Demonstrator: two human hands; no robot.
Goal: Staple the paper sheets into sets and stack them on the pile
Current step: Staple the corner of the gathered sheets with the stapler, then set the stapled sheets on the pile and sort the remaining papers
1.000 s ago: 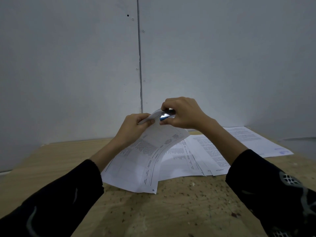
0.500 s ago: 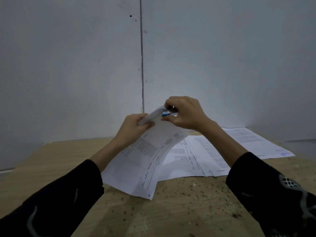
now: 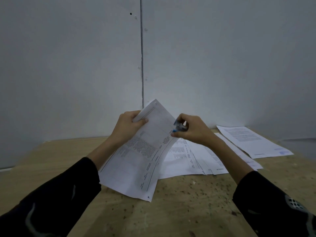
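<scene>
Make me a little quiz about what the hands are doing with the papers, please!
1. True or false: the left hand holds the paper set by its top corner.
2. What small thing is in the right hand? A) stapler B) pencil C) scissors
3. Fill in: more sheets lie flat on the wooden ____.

Key:
1. True.
2. A, the small stapler with a blue part.
3. table.
</scene>
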